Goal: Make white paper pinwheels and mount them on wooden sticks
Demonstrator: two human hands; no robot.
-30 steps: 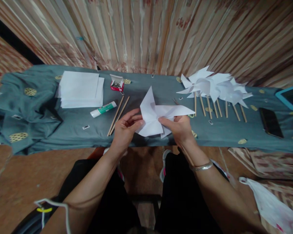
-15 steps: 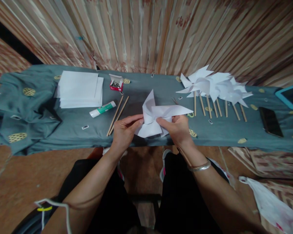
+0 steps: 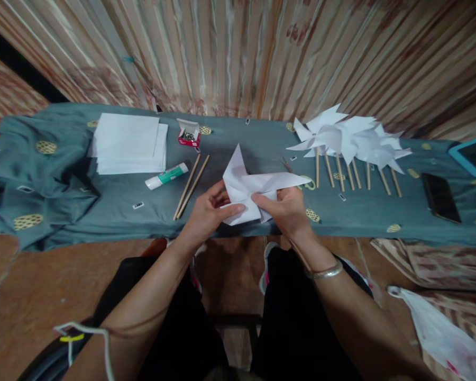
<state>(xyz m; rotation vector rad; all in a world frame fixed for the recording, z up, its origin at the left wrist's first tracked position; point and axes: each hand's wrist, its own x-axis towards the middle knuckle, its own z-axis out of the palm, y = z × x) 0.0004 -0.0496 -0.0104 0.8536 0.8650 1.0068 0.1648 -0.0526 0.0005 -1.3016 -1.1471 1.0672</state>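
A white paper pinwheel [image 3: 249, 185] with folded blades is held between both hands above the front edge of the cloth-covered table. My left hand [image 3: 211, 207] is closed on its left side, thumb lying on top of a lower blade and fingers behind. On the right side, my right hand [image 3: 287, 206] pinches the paper, its thumb pressed close to the centre where the folds meet. The fingers of that hand are mostly hidden beneath the paper. No stick shows on this pinwheel.
Left of my hands lie two wooden sticks [image 3: 191, 188], a glue stick [image 3: 166, 175], a stack of white paper [image 3: 129, 143] and a small red box of metal pins [image 3: 189, 135]. Rightward are scissors [image 3: 307, 182], several finished pinwheels on sticks [image 3: 349, 137] and a phone [image 3: 440, 197].
My left hand has shifted right and further onto the pinwheel, its thumb now over the lower blade. The pinwheel has tilted slightly left. My right hand keeps nearly the same hold.
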